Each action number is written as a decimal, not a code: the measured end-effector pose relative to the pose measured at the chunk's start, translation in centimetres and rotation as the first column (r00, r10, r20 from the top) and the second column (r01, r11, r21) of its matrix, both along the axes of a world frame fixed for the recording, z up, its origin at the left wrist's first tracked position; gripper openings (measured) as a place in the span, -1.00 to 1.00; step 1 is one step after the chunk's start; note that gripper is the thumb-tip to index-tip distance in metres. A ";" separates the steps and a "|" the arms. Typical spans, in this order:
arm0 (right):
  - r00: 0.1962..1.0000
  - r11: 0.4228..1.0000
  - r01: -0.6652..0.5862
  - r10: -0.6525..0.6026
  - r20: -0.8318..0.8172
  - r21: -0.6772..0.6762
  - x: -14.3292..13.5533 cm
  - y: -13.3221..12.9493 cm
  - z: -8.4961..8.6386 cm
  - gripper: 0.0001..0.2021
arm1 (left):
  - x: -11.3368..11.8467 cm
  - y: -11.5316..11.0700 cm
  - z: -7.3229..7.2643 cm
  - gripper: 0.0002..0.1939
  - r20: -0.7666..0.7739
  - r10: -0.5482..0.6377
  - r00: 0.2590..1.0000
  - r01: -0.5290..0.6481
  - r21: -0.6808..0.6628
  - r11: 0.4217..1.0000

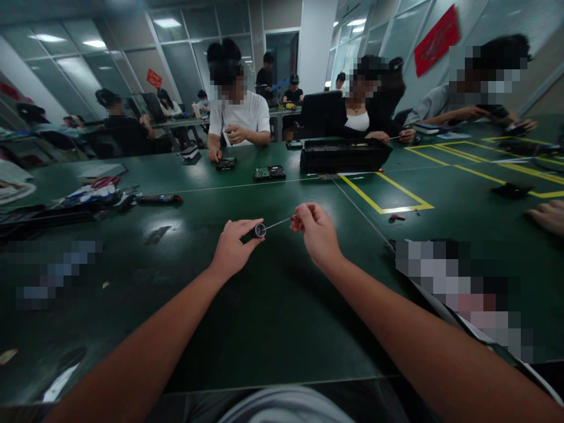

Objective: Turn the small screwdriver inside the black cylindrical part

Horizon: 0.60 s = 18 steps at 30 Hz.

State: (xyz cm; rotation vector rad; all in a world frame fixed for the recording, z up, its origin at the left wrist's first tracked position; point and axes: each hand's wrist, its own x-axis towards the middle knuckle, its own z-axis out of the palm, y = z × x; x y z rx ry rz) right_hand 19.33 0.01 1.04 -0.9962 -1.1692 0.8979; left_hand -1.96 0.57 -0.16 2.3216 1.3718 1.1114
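Note:
My left hand (235, 247) grips a small dark round part (260, 230) with a pale ring at its open end, which faces right. From my right hand (315, 229), closed in a pinch, a thin metal rod (277, 222) runs left, and its tip reaches the opening of the round part. The rod's other end is hidden by my right fingers. Both hands are above the green table (273, 329), about in the middle of the view.
A black tray (346, 155) and a hard drive (269, 173) lie beyond my hands. At the left are a screwdriver (158, 199) and red-handled tools (104, 182). Yellow tape (405, 208) marks the right side. Across the table, people handle small parts; a person's hand (550, 216) rests at the right edge.

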 end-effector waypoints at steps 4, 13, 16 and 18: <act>0.998 0.998 -0.010 0.005 0.067 0.065 0.0 -0.3 0.1 -0.73 | 0.0 0.0 0.1 -0.60 0.002 0.000 1.000 0.000 -0.010 1.000; 0.990 0.996 -0.012 -0.001 0.138 0.089 -0.1 -0.6 0.3 -0.74 | 0.1 0.0 -0.1 -0.59 0.001 -0.008 1.000 0.008 -0.028 1.000; 0.992 0.996 -0.021 0.009 0.129 0.092 -0.1 -0.7 0.4 -0.75 | 0.1 0.1 -0.1 -0.58 0.002 0.006 1.000 -0.006 -0.028 1.000; 0.992 0.996 -0.022 0.011 0.122 0.092 -0.1 -0.8 0.4 -0.76 | 0.1 0.1 -0.1 -0.57 0.001 0.011 1.000 -0.011 -0.033 0.999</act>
